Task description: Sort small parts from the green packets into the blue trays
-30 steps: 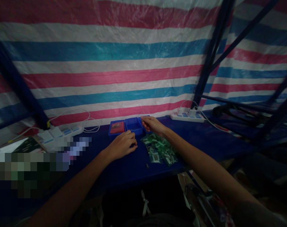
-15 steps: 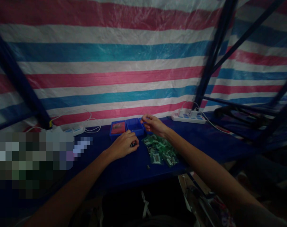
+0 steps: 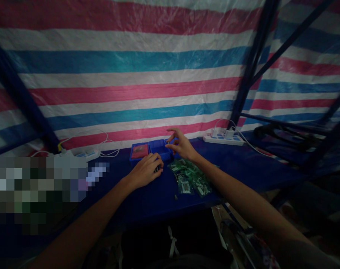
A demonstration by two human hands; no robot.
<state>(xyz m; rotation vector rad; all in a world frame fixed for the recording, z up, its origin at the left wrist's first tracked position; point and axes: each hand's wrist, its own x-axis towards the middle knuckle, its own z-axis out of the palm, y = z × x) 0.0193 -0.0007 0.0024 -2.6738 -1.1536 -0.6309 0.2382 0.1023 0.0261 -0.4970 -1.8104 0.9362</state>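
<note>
My left hand (image 3: 146, 170) rests on the blue table, its fingers curled around a few small dark pieces (image 3: 157, 169) that look metallic; their kind is too small to make out. My right hand (image 3: 181, 145) hovers over the right-hand compartment of the blue bins (image 3: 160, 150). Its index finger is stretched out, apart from the thumb; a tiny speck shows by the fingertips, and I cannot tell whether it is held. Below the right wrist lies a pile of clear and green plastic bags (image 3: 190, 175) with small metal parts inside. The left bin holds a red packet (image 3: 140, 151).
A single small metal piece (image 3: 175, 197) lies near the table's front edge. White power strips (image 3: 223, 139) with cables stand at the back right and back left. Blue frame posts (image 3: 244, 71) rise at both sides before a striped tarp (image 3: 147, 89).
My right hand's fingers have spread from a closed pinch, with the index finger now extended. My left hand has shifted very slightly, its fingers still curled around the small pieces.
</note>
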